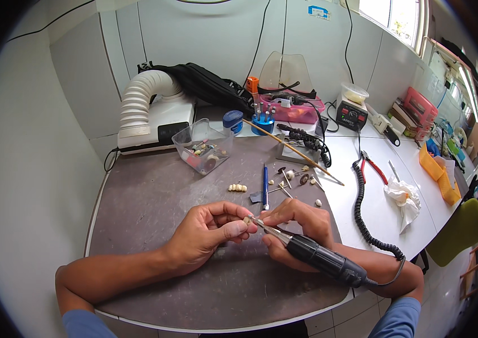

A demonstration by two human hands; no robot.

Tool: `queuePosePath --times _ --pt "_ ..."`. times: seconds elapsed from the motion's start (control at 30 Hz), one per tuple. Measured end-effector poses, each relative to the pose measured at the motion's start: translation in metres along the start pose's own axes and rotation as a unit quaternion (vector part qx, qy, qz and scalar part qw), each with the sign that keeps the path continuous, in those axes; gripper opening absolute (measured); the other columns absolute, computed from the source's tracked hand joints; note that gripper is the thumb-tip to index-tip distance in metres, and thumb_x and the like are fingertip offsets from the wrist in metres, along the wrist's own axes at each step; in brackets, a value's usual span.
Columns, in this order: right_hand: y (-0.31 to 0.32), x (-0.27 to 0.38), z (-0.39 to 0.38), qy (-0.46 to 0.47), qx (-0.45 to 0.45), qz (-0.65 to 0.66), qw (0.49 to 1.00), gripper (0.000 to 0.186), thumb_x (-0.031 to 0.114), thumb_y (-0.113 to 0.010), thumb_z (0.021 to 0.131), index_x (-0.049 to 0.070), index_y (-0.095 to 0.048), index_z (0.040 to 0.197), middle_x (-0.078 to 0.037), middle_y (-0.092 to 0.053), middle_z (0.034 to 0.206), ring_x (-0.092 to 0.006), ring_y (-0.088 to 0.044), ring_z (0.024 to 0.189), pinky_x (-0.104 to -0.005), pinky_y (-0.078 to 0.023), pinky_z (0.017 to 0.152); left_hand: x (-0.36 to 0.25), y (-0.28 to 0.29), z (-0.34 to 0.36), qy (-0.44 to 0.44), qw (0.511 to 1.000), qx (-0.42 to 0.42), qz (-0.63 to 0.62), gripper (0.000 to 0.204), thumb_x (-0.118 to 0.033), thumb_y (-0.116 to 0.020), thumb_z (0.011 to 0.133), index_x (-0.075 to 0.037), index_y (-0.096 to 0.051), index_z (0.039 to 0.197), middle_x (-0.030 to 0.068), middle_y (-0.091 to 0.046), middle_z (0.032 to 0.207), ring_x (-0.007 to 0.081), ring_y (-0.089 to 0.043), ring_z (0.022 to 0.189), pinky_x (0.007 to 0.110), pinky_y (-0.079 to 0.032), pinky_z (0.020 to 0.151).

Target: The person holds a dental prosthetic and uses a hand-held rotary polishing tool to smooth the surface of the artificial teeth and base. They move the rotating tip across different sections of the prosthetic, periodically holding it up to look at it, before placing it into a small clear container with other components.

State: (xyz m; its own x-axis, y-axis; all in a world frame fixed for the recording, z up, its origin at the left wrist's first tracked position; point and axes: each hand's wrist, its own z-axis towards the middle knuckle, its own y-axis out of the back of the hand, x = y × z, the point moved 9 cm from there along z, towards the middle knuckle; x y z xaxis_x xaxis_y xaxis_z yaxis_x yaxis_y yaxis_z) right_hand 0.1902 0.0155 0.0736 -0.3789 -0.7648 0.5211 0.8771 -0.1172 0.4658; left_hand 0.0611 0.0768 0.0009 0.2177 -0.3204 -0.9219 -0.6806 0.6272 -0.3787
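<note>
My left hand [208,228] is closed in a pinch around a small cream piece, which looks like a dental crown [247,220]; fingertips cover most of it. In my right hand [306,222] is a black rotary handpiece [329,262] with a metal nose, gripped like a pen. Its tip meets the crown or comes very close; I cannot tell whether they touch. Beyond my hands, a cream dental bridge [237,187] lies on the brown mat [143,191]. To its right are a blue pen-like tool [265,183] and several loose grinding bits [304,179].
A clear plastic tub [202,147] of small parts stands behind, near a white hose [137,98]. A thin wooden stick [301,155] slants across the mat's far edge. The handpiece's coiled cord [358,203] runs along the right past red-handled pliers [373,168] and crumpled tissue [405,200].
</note>
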Motion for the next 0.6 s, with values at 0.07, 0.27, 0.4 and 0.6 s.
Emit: queuePosePath --times 0.07,0.27,0.4,0.6 --pt "0.0019 -0.0033 -0.0003 -0.015 -0.013 -0.005 1.000 0.025 0.004 -0.076 0.073 -0.001 -0.062 0.094 -0.015 -0.069 0.089 -0.0268 -0.072 0.082 -0.0329 -0.057 0.072 0.0007 0.0006 0.0003 -0.003 1.000 0.000 -0.002 0.022 -0.006 -0.068 0.091 0.001 -0.062 0.112 0.0100 -0.070 0.100 0.0128 -0.064 0.088 0.025 -0.052 0.080" --pt "0.0011 -0.0008 0.0000 -0.004 -0.007 -0.003 1.000 0.026 0.004 -0.077 0.073 -0.002 -0.062 0.094 -0.015 -0.069 0.089 -0.0267 -0.072 0.081 -0.0328 -0.057 0.072 0.0006 0.0005 0.0004 -0.004 1.000 0.002 -0.004 0.021 -0.005 -0.068 0.091 0.001 -0.063 0.111 0.0097 -0.070 0.100 0.0125 -0.064 0.088 0.025 -0.051 0.080" --pt "-0.0005 -0.0013 -0.0004 0.000 -0.001 0.000 1.000 0.026 0.004 -0.077 0.073 -0.002 -0.062 0.094 -0.015 -0.069 0.089 -0.0268 -0.072 0.081 -0.0329 -0.057 0.072 0.0013 0.0019 0.0001 0.001 1.000 0.000 0.004 0.021 -0.005 -0.068 0.091 0.001 -0.063 0.110 0.0091 -0.070 0.099 0.0122 -0.064 0.089 0.026 -0.051 0.081" --pt "-0.0036 0.0006 -0.0002 0.014 0.014 0.018 1.000 0.026 0.004 -0.077 0.074 -0.002 -0.063 0.095 -0.015 -0.069 0.089 -0.0268 -0.072 0.081 -0.0330 -0.057 0.071 0.0015 0.0026 0.0003 0.004 1.000 -0.012 -0.002 0.021 -0.004 -0.069 0.090 0.001 -0.063 0.110 0.0086 -0.070 0.097 0.0120 -0.065 0.086 0.025 -0.052 0.079"
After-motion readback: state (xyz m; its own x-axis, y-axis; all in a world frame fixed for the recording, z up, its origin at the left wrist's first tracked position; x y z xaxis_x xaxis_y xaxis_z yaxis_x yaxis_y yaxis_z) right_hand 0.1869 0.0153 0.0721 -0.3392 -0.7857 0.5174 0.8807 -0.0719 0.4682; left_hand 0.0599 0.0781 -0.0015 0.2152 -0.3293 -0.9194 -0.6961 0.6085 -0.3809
